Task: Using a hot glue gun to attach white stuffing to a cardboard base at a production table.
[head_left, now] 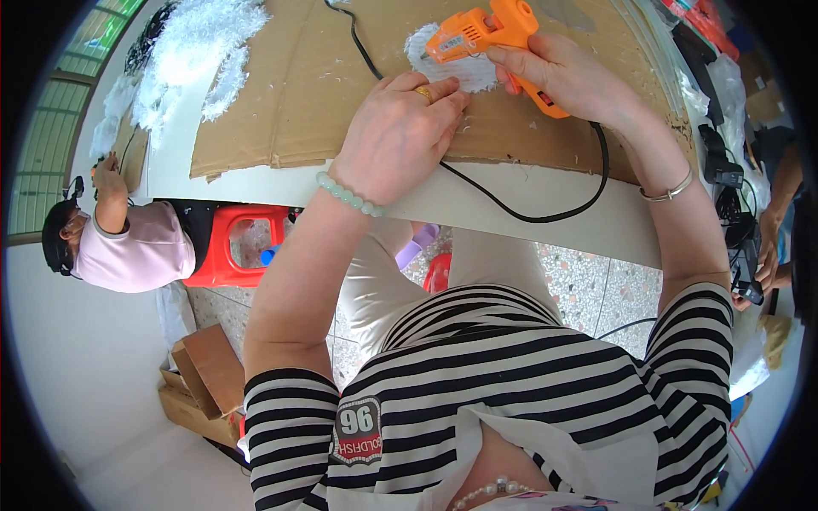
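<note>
An orange hot glue gun [509, 27] is gripped by its handle in my right hand [569, 75], its nozzle turned to the left. Under the nozzle lies a white fuzzy oval piece [477, 73] on the brown cardboard sheet [298, 111]. My left hand [405, 128] rests at the near left edge of that piece, with the fingers bent and pressing toward it. What lies beneath those fingertips is partly hidden. A black power cord [562, 217] runs from the gun's handle, loops over the table edge and passes under my left hand.
A heap of white shredded fringe [200, 51] lies at the table's far left. Another person [128, 243] sits on a red stool [230, 255] at left. At right are another person's hands [767, 255] beside black adapters [724, 166]. Cardboard boxes [204, 375] stand on the floor.
</note>
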Demonstrator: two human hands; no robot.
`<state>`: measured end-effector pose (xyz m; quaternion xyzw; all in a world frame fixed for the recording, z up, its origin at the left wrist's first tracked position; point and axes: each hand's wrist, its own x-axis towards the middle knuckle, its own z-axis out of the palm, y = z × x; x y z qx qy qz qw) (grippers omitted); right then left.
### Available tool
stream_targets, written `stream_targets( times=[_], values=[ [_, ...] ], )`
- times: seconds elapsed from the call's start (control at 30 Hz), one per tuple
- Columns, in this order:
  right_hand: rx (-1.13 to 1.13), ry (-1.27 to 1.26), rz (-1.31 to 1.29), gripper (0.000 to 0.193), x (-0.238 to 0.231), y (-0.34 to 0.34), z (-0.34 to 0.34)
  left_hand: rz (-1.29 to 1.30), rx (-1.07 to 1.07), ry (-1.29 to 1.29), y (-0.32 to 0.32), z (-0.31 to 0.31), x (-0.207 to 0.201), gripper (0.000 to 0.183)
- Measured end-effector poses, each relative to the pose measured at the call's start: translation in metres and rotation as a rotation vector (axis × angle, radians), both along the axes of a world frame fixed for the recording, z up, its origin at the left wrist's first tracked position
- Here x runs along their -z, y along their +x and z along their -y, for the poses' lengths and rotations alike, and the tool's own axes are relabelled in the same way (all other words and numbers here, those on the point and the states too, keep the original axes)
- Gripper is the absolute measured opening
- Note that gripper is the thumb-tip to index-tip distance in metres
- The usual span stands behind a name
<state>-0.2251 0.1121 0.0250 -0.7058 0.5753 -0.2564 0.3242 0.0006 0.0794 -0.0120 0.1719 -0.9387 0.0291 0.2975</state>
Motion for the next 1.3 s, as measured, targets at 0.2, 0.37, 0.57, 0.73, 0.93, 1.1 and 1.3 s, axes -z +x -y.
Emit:
stream_targets(
  times=[0.2, 0.37, 0.57, 0.73, 0.93, 1.1, 1.3],
  values=[
    [-0.009, 0.014, -0.042, 0.048, -0.013, -0.002, -0.007, 0.008, 0.001, 0.018, 0.000, 0.000, -0.003, 0.019],
    [-0.015, 0.012, -0.103, 0.048, -0.014, -0.008, -0.010, -0.031, 0.000, -0.036, 0.000, 0.003, 0.005, 0.016],
    [-0.034, -0.031, 0.062, 0.048, -0.008, -0.005, -0.009, -0.023, -0.005, -0.044, 0.000, 0.003, 0.006, 0.016],
    [-0.035, 0.029, -0.081, 0.049, -0.012, -0.008, -0.009, -0.025, -0.001, -0.046, 0.000, 0.003, 0.005, 0.017],
    [-0.008, 0.021, -0.091, 0.049, -0.012, -0.004, -0.009, -0.006, 0.009, 0.005, 0.001, 0.000, -0.001, 0.020],
    [0.014, 0.040, -0.066, 0.045, -0.006, -0.001, 0.001, 0.007, -0.013, 0.009, 0.001, -0.001, -0.002, 0.019],
    [0.034, 0.055, 0.282, 0.039, -0.001, -0.002, 0.003, -0.009, -0.016, 0.002, 0.000, 0.002, 0.002, 0.018]
  ],
)
